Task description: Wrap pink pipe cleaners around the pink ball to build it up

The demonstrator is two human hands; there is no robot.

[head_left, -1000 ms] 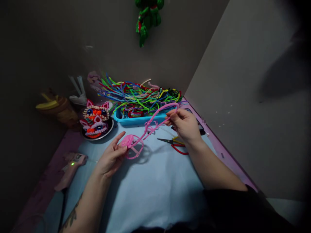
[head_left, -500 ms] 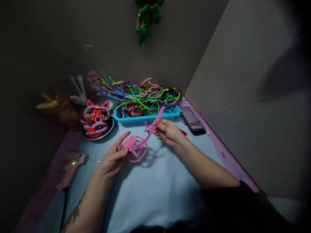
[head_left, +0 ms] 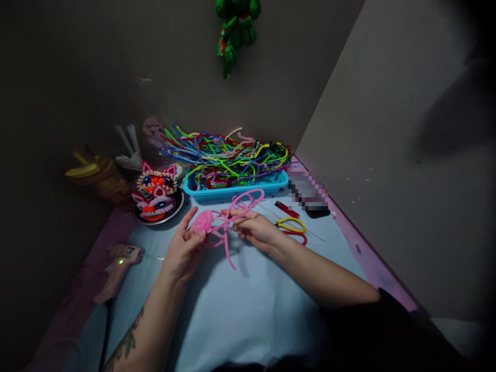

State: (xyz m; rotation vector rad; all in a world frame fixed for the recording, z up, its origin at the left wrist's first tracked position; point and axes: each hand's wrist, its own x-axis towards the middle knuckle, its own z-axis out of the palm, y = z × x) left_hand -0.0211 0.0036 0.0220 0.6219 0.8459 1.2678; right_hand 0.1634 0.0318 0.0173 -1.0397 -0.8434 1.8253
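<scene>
My left hand (head_left: 186,247) pinches a pink pipe-cleaner piece (head_left: 203,222) that has a dense round patch and open loops. Its thumb lies over the patch's lower edge and the index finger points up. My right hand (head_left: 256,230) is closed on a long pink strand (head_left: 231,217) of the same piece. One end of the strand curves up in a loop, while another hangs down between the hands. Scissors (head_left: 292,225) with yellow and red handles lie just beyond my right hand, partly hidden by it. Both hands hover above a light blue cloth (head_left: 240,320).
A blue tray (head_left: 236,192) heaped with coloured pipe cleaners (head_left: 232,155) stands at the back. Two lion-like heads (head_left: 157,191) sit in a bowl at left. A pink glue gun (head_left: 120,274) with a lit green light lies left. A red-handled tool (head_left: 287,209) and phone (head_left: 318,211) are right.
My right hand has come down slightly, and the strand it held stretched up to the right is now curved into a loop with an end hanging down. The scissors are now more exposed.
</scene>
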